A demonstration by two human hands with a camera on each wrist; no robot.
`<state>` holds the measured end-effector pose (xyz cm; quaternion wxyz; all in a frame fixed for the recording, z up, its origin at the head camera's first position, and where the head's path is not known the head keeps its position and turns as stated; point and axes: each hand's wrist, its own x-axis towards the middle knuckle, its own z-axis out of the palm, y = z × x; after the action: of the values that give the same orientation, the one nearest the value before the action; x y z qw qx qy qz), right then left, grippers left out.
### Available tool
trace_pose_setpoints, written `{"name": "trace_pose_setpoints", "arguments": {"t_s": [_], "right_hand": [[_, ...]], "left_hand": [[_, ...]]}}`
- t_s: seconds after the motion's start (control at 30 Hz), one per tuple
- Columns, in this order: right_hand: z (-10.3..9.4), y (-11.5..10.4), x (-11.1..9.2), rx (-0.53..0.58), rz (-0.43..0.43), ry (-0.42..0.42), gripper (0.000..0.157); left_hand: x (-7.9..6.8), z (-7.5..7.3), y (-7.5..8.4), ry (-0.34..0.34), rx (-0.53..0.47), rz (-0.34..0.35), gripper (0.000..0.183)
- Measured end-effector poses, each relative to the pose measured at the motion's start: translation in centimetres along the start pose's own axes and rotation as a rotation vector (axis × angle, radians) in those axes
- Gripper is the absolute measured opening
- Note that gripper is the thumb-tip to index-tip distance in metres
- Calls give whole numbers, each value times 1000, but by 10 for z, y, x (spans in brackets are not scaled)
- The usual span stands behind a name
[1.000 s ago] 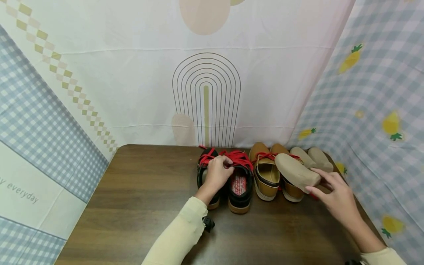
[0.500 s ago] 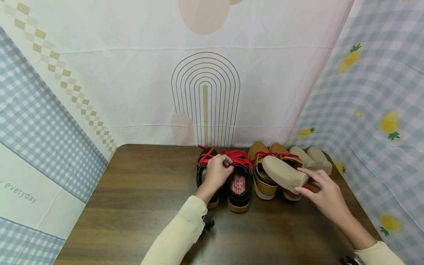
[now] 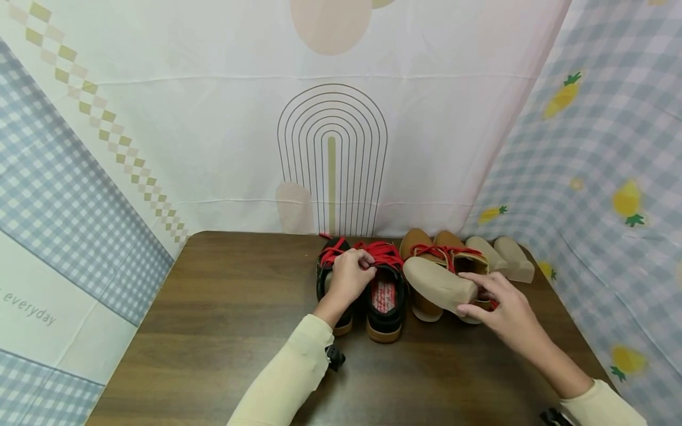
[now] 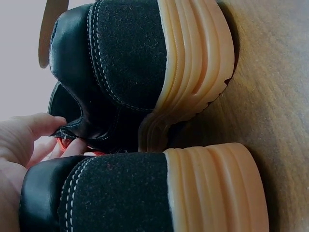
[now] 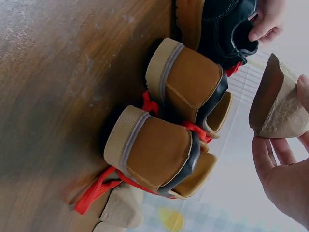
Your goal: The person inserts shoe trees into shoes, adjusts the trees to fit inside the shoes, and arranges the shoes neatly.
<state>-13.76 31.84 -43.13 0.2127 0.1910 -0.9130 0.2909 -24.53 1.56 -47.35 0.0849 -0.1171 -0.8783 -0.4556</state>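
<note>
In the head view, my left hand [image 3: 348, 278] is at the opening of the right-hand black shoe [image 3: 395, 310] with red laces. Thumb and fingers pinch its upper edge near the laces, as the left wrist view shows. The other black shoe [image 3: 321, 278], partly behind this hand, has a sliver of beige inside. Between the thumb and fingers of my right hand [image 3: 503, 313] is a beige moulded shoe insert [image 3: 437, 283], held by its blunt end. Its rounded end points left towards the black shoes, raised over the tan shoes. The right wrist view shows the insert's [image 5: 287, 108] hollow blunt end.
Two tan shoes [image 3: 417, 241] with red laces stand right of the black pair. Beyond them, two more beige inserts [image 3: 514, 260] lie near the back right corner of the brown wooden table [image 3: 234, 296]. Patterned cloth [image 3: 240, 148] hangs behind and at both sides.
My right hand has carried the beige shoe insert leftward and slightly down, from over the right tan shoe towards the black pair. The left hand keeps its place on the black shoe.
</note>
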Motion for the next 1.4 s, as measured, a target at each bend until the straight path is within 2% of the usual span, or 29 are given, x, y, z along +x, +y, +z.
{"name": "trace_pose_setpoints", "arguments": {"t_s": [0.3, 0.57, 1.0, 1.4], "right_hand": [[2, -11, 4, -13, 30, -62, 63], [7, -25, 7, 9, 11, -111, 60], [10, -45, 11, -24, 83, -214, 56], [24, -55, 15, -38, 23, -189, 54]], "left_hand": [[0, 0, -1, 13, -2, 19, 8], [0, 0, -2, 27, 4, 23, 8], [0, 0, 0, 16, 18, 35, 8], [1, 0, 0, 19, 13, 43, 6]]}}
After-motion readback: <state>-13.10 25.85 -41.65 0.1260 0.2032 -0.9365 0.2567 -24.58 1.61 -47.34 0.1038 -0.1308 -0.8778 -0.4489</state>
